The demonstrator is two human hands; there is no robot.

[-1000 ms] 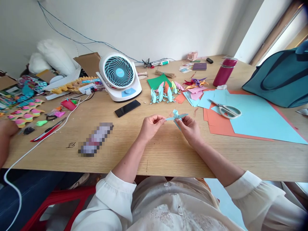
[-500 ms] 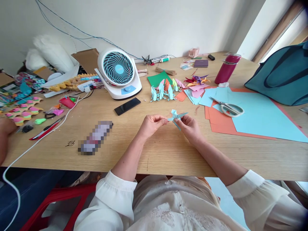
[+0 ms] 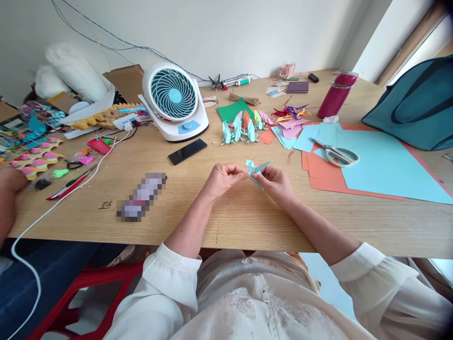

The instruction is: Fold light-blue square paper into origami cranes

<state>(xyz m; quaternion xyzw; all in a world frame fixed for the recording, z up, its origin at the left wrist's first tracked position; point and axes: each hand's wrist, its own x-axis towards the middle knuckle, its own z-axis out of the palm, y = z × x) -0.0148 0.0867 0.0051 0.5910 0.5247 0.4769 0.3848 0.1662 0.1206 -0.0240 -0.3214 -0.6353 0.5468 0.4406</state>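
Observation:
A light blue origami figure point(image 3: 252, 168), with pointed flaps sticking out, is held just above the table between my two hands. My left hand point(image 3: 224, 181) pinches its left end between thumb and fingers. On the other side, my right hand point(image 3: 276, 183) grips the folded body, the thumb lying across its front. Fingers hide the lower part of the paper. Beyond my hands stand several finished-looking origami figures point(image 3: 238, 130) in light blue, pink, orange and green, beside a green paper sheet point(image 3: 228, 111).
Scissors point(image 3: 338, 154) lie on light blue sheets point(image 3: 385, 163) at right, near a magenta bottle point(image 3: 335, 97) and teal bag point(image 3: 414, 111). A fan point(image 3: 173, 101), a black phone point(image 3: 187, 151) and a white cable point(image 3: 71, 196) occupy the left. Another person's arm point(image 3: 10, 198) rests at far left.
The origami figure has shifted slightly left and my hands have come closer together, the left fingertips moving further onto the paper. The camera view has tilted a little.

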